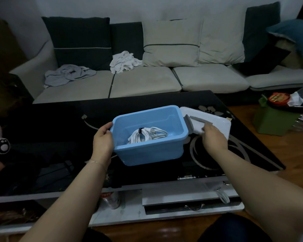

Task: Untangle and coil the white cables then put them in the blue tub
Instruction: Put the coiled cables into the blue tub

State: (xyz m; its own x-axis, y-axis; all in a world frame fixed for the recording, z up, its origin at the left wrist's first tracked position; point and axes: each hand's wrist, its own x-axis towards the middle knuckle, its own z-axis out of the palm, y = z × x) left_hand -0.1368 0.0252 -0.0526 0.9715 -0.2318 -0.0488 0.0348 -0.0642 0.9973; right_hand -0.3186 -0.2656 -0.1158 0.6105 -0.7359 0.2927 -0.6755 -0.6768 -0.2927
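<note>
While my left hand [102,139] gripped the blue tub's [147,152] rim, my right hand [213,137] pinched the white lid [215,123] just beyond the tub's far side. Between my hands, the coiled white cables [148,135] lay inside the tub. Coiling looked finished; perhaps only closing remained.

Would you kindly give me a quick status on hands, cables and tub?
Left hand grips tub rim. Right hand holds white lid beside it. Coiled cables in tub. Nothing blocking.

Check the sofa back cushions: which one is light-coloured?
The beige cushion right of centre, with a thin dark stripe. The dark cushion on its left is charcoal.
</note>
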